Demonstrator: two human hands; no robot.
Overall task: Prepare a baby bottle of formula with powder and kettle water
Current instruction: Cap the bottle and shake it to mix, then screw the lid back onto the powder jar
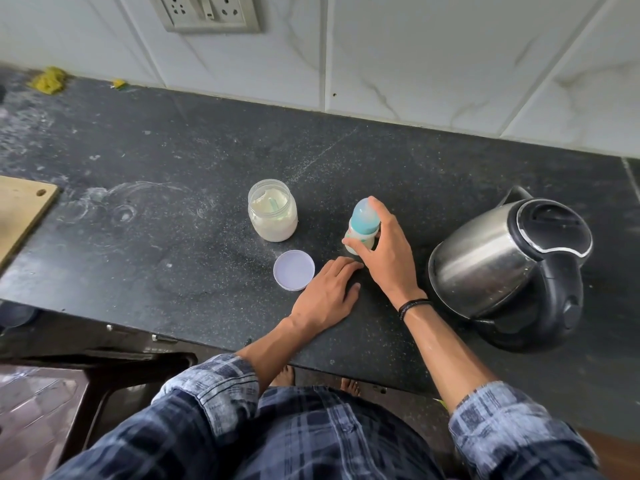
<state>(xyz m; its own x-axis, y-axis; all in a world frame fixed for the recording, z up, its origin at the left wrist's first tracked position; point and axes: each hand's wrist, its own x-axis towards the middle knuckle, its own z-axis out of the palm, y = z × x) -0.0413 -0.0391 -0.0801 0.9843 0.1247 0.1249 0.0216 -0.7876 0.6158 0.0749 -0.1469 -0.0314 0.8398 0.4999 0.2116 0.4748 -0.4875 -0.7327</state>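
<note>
Black speckled stone bench (pixel 173 237). Small baby bottle with blue cap (pixel 363 221) stands upright mid-bench, between jar and kettle. Right grip (pixel 388 258) clamped round it: thumb low on its left side, forefinger up by the cap. Left grip (pixel 325 296) apart, fingers straight, palm flat on the bench just beside the bottle base. Clear plastic jar of white powder (pixel 272 220) open, left of bottle, pale scoop handle inside. Round lilac lid (pixel 294 270) lies flat in front of jar, near left grip. Steel kettle with black handle (pixel 491 258) right of bottle, lid down. Wooden board (pixel 24 209) at far left edge.
</note>
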